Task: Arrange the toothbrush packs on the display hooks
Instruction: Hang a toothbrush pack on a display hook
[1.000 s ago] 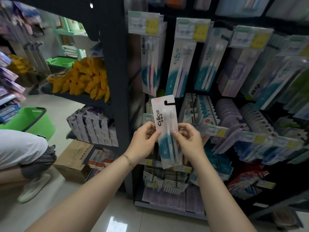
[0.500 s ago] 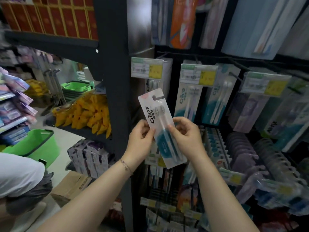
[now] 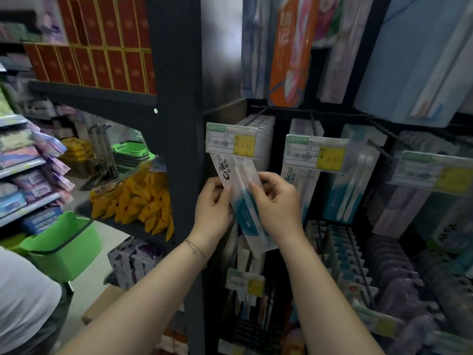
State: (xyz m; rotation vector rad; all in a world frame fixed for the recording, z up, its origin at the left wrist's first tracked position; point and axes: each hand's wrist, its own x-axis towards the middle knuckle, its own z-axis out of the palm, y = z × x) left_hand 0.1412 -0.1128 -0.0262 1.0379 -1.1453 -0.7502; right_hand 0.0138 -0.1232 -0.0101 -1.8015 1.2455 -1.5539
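- Toothbrush pack [image 3: 239, 183]: held in the air in front of the leftmost column of the display, just right of the dark shelf post [image 3: 176, 124]. The pack is tilted, with its top leaning left and its lower end pointing down and right.
- Upper end of the pack: hidden behind the green-and-yellow price tag [image 3: 231, 141]. Whether its hanging hole is on the hook [image 3: 252, 119] cannot be told.
- Left hand [image 3: 213, 208]: clamped on the left edge of the pack near its middle, with the fingers curled against the front. A thin bracelet [image 3: 194, 248] sits on the wrist.
- Right hand [image 3: 277, 203]: clamped on the right edge of the pack, with the thumb pressed on the front face and the fingers curled round behind.
- Hook: it projects from the back panel above the price tag and carries a row of hung packs [image 3: 263, 139] behind the tag.
- Neighbouring column to the right: a second price tag [image 3: 316, 155] with matching packs hanging below it.
- Left of the post: red boxes [image 3: 97, 55] on the upper shelf and yellow packets [image 3: 138, 198] on the shelf below.
- Floor area at the left: a green basket [image 3: 64, 242] beside another person in a white top [image 3: 23, 298].
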